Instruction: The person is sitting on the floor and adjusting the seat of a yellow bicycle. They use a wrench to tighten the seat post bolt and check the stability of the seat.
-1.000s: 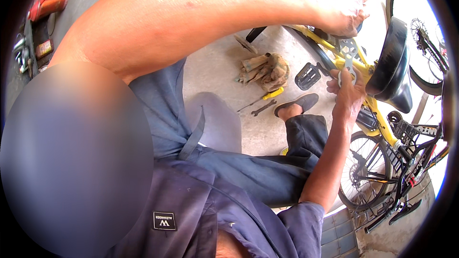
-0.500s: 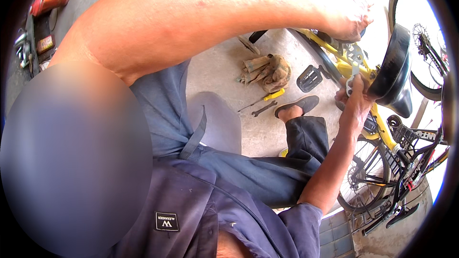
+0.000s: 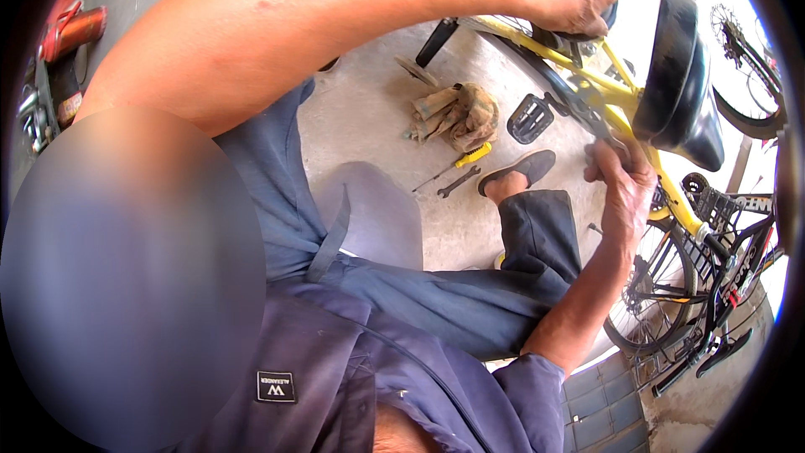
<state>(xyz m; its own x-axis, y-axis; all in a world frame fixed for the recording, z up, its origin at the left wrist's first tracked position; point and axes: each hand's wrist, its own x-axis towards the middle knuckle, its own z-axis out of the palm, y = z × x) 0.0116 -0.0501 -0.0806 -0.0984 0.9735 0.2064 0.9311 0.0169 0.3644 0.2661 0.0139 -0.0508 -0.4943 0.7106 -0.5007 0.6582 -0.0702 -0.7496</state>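
Observation:
My right hand (image 3: 625,180) is closed around the lower end of a flat silver multi-hole wrench (image 3: 594,107). The wrench is blurred and slants up and left, in front of the yellow bicycle frame (image 3: 616,88); whether it touches the frame I cannot tell. A black saddle (image 3: 677,75) is just right of it. Higher up, my left hand (image 3: 579,0) reaches across to the bicycle, its fingers bent over a dark part near the frame. Glare and the hand itself hide what it grips. A black pedal (image 3: 530,118) sticks out left of the frame.
On the concrete floor lie a crumpled brown cloth (image 3: 470,116), a yellow-handled screwdriver (image 3: 476,153) and an open-end wrench (image 3: 459,182). Other bicycle wheels (image 3: 658,302) and handlebars (image 3: 713,340) crowd the right side. At far left are a red-orange object (image 3: 77,33) and assorted tools.
The wrench has swung from nearly upright to a leftward slant and blurred. Both the bicycle and my left hand sit a little higher and further left in the picture, as the view has shifted.

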